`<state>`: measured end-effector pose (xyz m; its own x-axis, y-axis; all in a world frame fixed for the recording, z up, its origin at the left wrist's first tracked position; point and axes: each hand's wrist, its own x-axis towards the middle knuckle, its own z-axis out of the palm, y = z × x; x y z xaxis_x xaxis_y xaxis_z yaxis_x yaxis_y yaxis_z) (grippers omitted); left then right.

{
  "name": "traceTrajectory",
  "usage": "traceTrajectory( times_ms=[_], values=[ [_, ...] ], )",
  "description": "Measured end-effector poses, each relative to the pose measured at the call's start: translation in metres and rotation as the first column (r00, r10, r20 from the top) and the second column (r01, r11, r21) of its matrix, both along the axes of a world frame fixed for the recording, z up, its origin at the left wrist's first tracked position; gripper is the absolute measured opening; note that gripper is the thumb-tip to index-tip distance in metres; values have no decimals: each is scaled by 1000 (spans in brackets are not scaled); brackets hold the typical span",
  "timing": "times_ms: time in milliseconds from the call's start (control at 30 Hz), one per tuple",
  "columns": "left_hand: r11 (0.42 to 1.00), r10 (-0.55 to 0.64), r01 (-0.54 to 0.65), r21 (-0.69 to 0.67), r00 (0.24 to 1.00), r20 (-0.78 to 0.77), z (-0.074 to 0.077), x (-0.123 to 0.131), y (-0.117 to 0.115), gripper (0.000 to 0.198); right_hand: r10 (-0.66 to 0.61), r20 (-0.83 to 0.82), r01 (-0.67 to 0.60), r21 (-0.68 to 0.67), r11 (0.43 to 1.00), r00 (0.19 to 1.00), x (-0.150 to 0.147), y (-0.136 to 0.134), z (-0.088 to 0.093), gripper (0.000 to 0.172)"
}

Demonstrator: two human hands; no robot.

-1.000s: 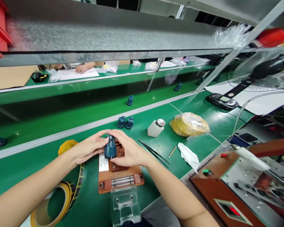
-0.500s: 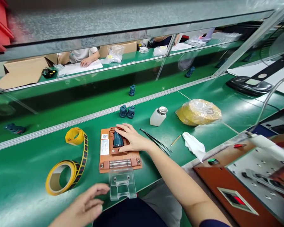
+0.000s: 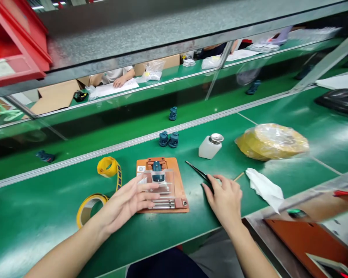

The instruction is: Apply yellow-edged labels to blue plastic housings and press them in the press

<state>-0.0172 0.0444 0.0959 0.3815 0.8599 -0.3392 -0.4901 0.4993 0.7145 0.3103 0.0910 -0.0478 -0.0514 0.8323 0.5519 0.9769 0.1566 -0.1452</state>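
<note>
My left hand, its fingers stretched out and apart, lies against the hinged clear plastic cover. That cover is folded over the orange-brown fixture, above a dark teal moulded part seated in its recess. To the right of the fixture, my right hand has its thumb and forefinger closed around the rear of the black tweezers, whose tips point away to the upper left. The tweezers' back end is hidden by the hand.
Label tape lies left of the fixture. Two teal parts stand behind it, near a white pump bottle. Right are a wrapped yellow roll, a white cloth and a thin stick. A metal shelf hangs overhead.
The clear cover has swung up from the table onto the fixture, with my left hand at it. My right hand has left the teal part and taken hold of the tweezers. The view has shifted.
</note>
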Motion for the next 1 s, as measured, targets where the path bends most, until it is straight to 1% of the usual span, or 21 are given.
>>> traceTrajectory(
  times_ms=[67, 133, 167, 200, 233, 267, 300, 333, 367, 400, 500, 600, 667, 700, 733, 800, 833, 867, 900, 933, 1000],
  values=[
    [995, 33, -38, -90, 998, -54, -6, 10, 19, 37, -26, 7, 26, 10, 1000, 1000, 1, -3, -8, 35],
    [991, 17, -36, -132, 990, -141, -12, 12, 29, 38, -12, -10, 13, 16, 1000, 1000, 0, -2, -12, 35],
    [994, -19, -4, -106, 975, -219, -14, 8, 31, 41, -5, -16, 6, 17, 1000, 1000, 0, -1, -13, 36],
    [998, -58, 49, -33, 930, -364, -15, 1, 32, 46, -1, -21, 1, 19, 1000, 1000, 0, 0, -13, 38],
    [991, -65, 119, 62, 830, -554, -15, -10, 31, 48, 0, -25, 1, 17, 1000, 1000, 0, 1, -14, 39],
    [970, -17, 191, 152, 672, -740, -14, -24, 31, 49, -4, -30, 4, 13, 1000, 1000, 1, 1, -14, 40],
    [942, 77, 251, 222, 483, -872, -13, -39, 32, 47, -9, -37, 9, 1, 1000, 999, 1, 2, -14, 41],
    [920, 184, 284, 272, 300, -936, -12, -55, 34, 44, -12, -46, 11, -19, 1000, 999, 1, 2, -15, 43],
    [907, 269, 289, 307, 163, -949, -11, -71, 38, 44, -14, -57, 12, -41, 999, 998, 2, 2, -15, 44],
    [904, 318, 277, 327, 77, -945, -11, -85, 43, 44, -16, -68, 11, -63, 998, 998, 2, 2, -15, 45],
    [908, 327, 290, 302, -40, -944, -18, -108, 63, 43, -17, -109, 5, -110, 994, 994, 2, 2, -15, 49],
    [913, 288, 317, 257, -54, -956, -28, -108, 84, 32, -26, -231, -8, -145, 989, 973, 4, 2, -13, 50],
    [916, 282, 305, 261, -25, -959, -33, -105, 94, 25, -66, -432, -18, -187, 982, 900, 5, 3, -9, 48],
    [918, 287, 287, 275, -1, -958, -33, -104, 96, 23, -99, -564, -29, -214, 976, 820, 5, 4, -6, 46],
    [919, 298, 262, 295, 30, -954, -34, -104, 97, 22, -131, -698, -47, -230, 972, 704, 4, 6, -2, 45],
    [920, 324, 191, 342, 121, -938, -32, -105, 93, 29, -157, -905, -109, -216, 970, 395, -1, 10, 9, 45],
    [919, 339, 150, 365, 175, -925, -32, -106, 88, 36, -148, -958, -159, -190, 969, 243, -5, 13, 16, 45],
    [916, 355, 106, 386, 227, -907, -32, -106, 83, 42, -133, -984, -221, -156, 963, 119, -10, 16, 24, 43],
    [912, 376, 59, 406, 271, -886, -32, -105, 77, 47, -119, -993, -287, -121, 950, 27, -17, 20, 33, 40],
    [905, 403, 10, 426, 302, -864, -32, -105, 71, 49, -109, -993, -353, -89, 931, -36, -26, 24, 42, 37],
    [882, 467, -94, 462, 320, -824, -35, -102, 59, 47, -89, -991, -466, -34, 884, -98, -47, 32, 60, 33]
  ],
)
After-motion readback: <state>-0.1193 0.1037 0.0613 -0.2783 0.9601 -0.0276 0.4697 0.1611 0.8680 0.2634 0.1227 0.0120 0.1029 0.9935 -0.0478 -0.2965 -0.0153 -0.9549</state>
